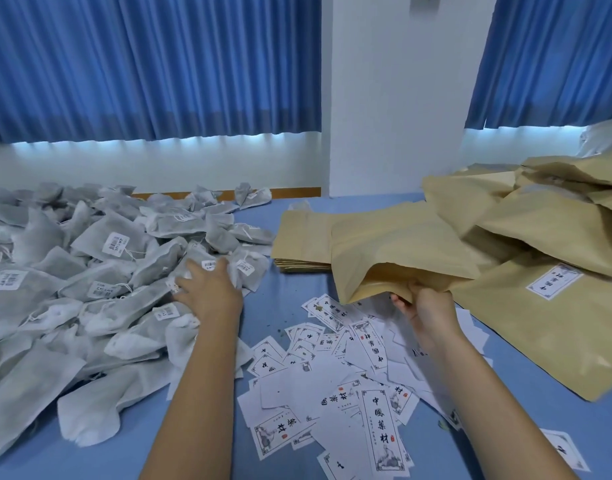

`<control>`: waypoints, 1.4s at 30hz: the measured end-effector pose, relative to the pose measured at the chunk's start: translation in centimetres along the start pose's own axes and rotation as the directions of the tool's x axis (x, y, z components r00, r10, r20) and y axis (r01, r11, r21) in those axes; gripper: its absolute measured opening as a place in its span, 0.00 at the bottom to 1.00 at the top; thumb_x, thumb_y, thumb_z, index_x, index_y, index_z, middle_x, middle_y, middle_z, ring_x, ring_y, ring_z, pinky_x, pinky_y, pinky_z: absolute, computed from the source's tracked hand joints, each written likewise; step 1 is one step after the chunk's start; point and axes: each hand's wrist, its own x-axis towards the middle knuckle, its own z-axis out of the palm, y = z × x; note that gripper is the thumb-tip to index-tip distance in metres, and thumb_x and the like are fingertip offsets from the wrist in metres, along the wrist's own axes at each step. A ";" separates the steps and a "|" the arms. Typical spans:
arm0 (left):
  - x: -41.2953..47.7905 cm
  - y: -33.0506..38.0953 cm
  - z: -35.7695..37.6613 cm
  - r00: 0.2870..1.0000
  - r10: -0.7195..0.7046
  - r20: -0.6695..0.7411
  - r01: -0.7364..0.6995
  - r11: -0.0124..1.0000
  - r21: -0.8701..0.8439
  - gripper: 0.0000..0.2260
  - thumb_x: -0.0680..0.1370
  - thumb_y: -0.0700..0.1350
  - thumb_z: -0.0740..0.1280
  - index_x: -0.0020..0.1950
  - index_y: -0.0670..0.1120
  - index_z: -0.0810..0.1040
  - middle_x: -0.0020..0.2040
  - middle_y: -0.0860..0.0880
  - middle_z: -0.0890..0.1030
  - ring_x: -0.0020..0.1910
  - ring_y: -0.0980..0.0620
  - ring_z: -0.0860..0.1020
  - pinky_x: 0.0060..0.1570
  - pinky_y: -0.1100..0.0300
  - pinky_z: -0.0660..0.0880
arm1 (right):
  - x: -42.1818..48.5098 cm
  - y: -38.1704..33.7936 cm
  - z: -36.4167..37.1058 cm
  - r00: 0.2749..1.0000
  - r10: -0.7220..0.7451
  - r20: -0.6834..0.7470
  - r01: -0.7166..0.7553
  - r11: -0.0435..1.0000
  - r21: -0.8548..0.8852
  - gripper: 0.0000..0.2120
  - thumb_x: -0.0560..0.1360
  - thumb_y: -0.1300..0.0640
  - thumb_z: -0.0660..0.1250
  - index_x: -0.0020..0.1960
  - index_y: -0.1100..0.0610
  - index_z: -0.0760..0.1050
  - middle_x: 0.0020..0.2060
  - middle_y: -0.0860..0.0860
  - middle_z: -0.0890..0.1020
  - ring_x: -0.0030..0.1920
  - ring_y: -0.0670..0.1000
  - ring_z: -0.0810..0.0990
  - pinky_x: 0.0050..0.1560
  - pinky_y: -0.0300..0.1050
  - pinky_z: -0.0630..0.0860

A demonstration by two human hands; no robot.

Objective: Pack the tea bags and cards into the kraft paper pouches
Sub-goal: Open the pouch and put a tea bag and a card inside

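A big heap of grey tea bags with white barcode labels covers the left of the blue table. My left hand reaches into the heap's right edge and rests on a tea bag; whether its fingers grip it is hidden. My right hand grips the lower lip of a kraft paper pouch, held up with its mouth open toward me. White cards printed with black characters lie scattered between my arms.
A flat stack of kraft pouches lies behind the held pouch. Filled pouches pile up at the right, one with a white label in front. Blue curtains and a white wall stand behind the table.
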 end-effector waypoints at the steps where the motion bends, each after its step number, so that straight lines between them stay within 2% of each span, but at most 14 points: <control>1: 0.0 0.1 -0.2 0.999 -0.015 -0.043 0.013 0.999 -0.034 0.20 0.73 0.49 0.71 0.63 0.54 0.72 0.67 0.38 0.60 0.60 0.34 0.66 0.61 0.42 0.63 | 0.0 0.0 0.0 1.000 0.001 0.015 -0.001 1.000 -0.013 0.09 0.80 0.69 0.56 0.49 0.61 0.73 0.38 0.55 0.78 0.31 0.51 0.77 0.29 0.37 0.77; 5: -1.2 0.5 -0.7 0.981 0.053 -0.188 -0.140 0.860 -0.490 0.21 0.68 0.50 0.73 0.59 0.56 0.74 0.63 0.41 0.67 0.58 0.41 0.70 0.58 0.52 0.65 | -0.3 -0.1 -0.1 1.000 -0.007 0.030 0.007 1.000 -0.018 0.11 0.80 0.70 0.55 0.45 0.60 0.73 0.36 0.56 0.77 0.31 0.53 0.76 0.28 0.37 0.76; 9: -2.4 1.5 -3.0 0.925 0.318 -0.209 -0.317 0.339 -0.886 0.24 0.65 0.48 0.68 0.56 0.69 0.69 0.59 0.63 0.72 0.56 0.61 0.73 0.48 0.73 0.67 | -0.3 -0.2 0.0 0.998 -0.029 0.058 0.027 0.999 0.024 0.09 0.81 0.68 0.55 0.48 0.61 0.73 0.38 0.56 0.77 0.33 0.53 0.75 0.29 0.36 0.76; 11: -2.9 1.7 -3.2 0.855 0.518 -0.007 -0.275 0.443 -0.853 0.28 0.63 0.47 0.67 0.57 0.72 0.67 0.61 0.60 0.71 0.50 0.68 0.76 0.42 0.74 0.71 | -0.3 -0.2 0.0 0.997 -0.033 0.071 0.031 0.999 0.036 0.07 0.81 0.67 0.55 0.51 0.63 0.72 0.39 0.56 0.77 0.33 0.52 0.75 0.29 0.36 0.76; 14: -3.8 2.2 -1.4 0.697 0.634 0.336 -0.403 0.734 -0.547 0.32 0.65 0.52 0.69 0.67 0.66 0.65 0.67 0.49 0.69 0.58 0.51 0.75 0.53 0.56 0.74 | -0.1 -0.1 -0.1 0.997 -0.040 0.071 0.038 0.999 0.020 0.10 0.82 0.66 0.54 0.48 0.64 0.73 0.36 0.57 0.77 0.33 0.52 0.76 0.30 0.36 0.75; 16: -4.5 2.5 -0.5 0.696 0.605 0.387 -0.450 0.787 -0.422 0.37 0.63 0.63 0.69 0.70 0.66 0.60 0.70 0.50 0.66 0.66 0.47 0.67 0.64 0.47 0.67 | -0.1 0.1 0.0 0.997 -0.042 0.069 0.040 0.999 0.030 0.11 0.82 0.67 0.54 0.45 0.62 0.74 0.36 0.56 0.78 0.33 0.52 0.75 0.31 0.38 0.76; 19: -4.7 2.9 -0.3 0.732 0.548 0.405 -0.437 0.834 -0.338 0.37 0.63 0.63 0.73 0.69 0.67 0.60 0.62 0.48 0.69 0.62 0.45 0.69 0.62 0.47 0.68 | 0.1 0.5 0.2 0.996 -0.039 0.085 0.035 0.998 0.045 0.13 0.81 0.67 0.54 0.44 0.60 0.74 0.36 0.55 0.79 0.33 0.52 0.75 0.37 0.43 0.74; 24: -5.3 3.3 -1.7 0.713 0.696 0.090 -0.588 0.662 -0.465 0.13 0.69 0.43 0.67 0.51 0.54 0.76 0.44 0.55 0.80 0.45 0.52 0.79 0.41 0.59 0.74 | 0.4 0.3 -0.3 0.993 -0.082 0.090 0.082 0.997 0.007 0.12 0.82 0.67 0.54 0.45 0.60 0.74 0.33 0.52 0.82 0.31 0.51 0.80 0.33 0.37 0.77; 27: -5.9 2.9 -3.7 0.832 0.553 -0.051 -0.352 0.454 -0.819 0.21 0.64 0.43 0.68 0.50 0.67 0.75 0.46 0.67 0.80 0.45 0.67 0.78 0.40 0.72 0.73 | 0.4 0.3 -0.2 0.992 -0.085 0.094 0.088 0.996 -0.027 0.13 0.82 0.66 0.53 0.45 0.59 0.74 0.33 0.51 0.83 0.31 0.50 0.81 0.33 0.37 0.76; 30: -7.0 3.1 -5.4 0.707 0.707 -0.029 -0.140 0.100 -0.985 0.26 0.63 0.45 0.72 0.55 0.69 0.76 0.55 0.66 0.79 0.52 0.64 0.79 0.46 0.66 0.77 | 0.3 0.2 0.2 0.995 -0.057 0.079 0.064 0.994 -0.083 0.13 0.81 0.68 0.53 0.48 0.59 0.74 0.44 0.56 0.81 0.41 0.55 0.81 0.40 0.40 0.77; 33: -9.0 5.5 -6.2 0.440 0.892 0.103 -0.169 0.195 -0.966 0.27 0.62 0.45 0.71 0.59 0.64 0.77 0.58 0.62 0.79 0.54 0.60 0.79 0.50 0.64 0.77 | 0.3 0.4 0.6 0.997 -0.008 0.080 0.019 0.991 -0.133 0.12 0.80 0.69 0.54 0.58 0.67 0.74 0.56 0.62 0.79 0.55 0.63 0.78 0.58 0.56 0.76; 35: -9.7 7.5 -6.4 0.360 0.901 0.243 -0.195 0.327 -0.925 0.27 0.63 0.45 0.71 0.62 0.60 0.76 0.60 0.56 0.79 0.59 0.53 0.78 0.58 0.57 0.75 | 0.2 0.5 0.4 0.995 0.048 0.091 -0.019 0.955 -0.296 0.11 0.80 0.66 0.56 0.55 0.67 0.75 0.56 0.63 0.79 0.55 0.63 0.78 0.63 0.60 0.73; 38: -9.9 9.7 -7.1 0.363 0.873 0.325 -0.216 0.418 -0.882 0.23 0.68 0.40 0.69 0.61 0.58 0.77 0.58 0.54 0.80 0.57 0.53 0.79 0.57 0.57 0.75 | 0.3 0.4 -0.1 0.996 0.055 0.073 -0.023 0.920 -0.390 0.08 0.80 0.62 0.57 0.47 0.61 0.74 0.49 0.59 0.77 0.48 0.57 0.76 0.59 0.58 0.74; 42: -10.1 10.9 -7.8 0.461 0.861 0.213 -0.372 0.406 -0.835 0.24 0.68 0.38 0.68 0.55 0.66 0.76 0.51 0.63 0.81 0.45 0.64 0.78 0.42 0.70 0.74 | 0.4 0.3 -0.3 0.998 0.005 0.059 0.022 0.897 -0.442 0.09 0.80 0.59 0.59 0.44 0.58 0.74 0.40 0.53 0.78 0.42 0.54 0.76 0.46 0.46 0.74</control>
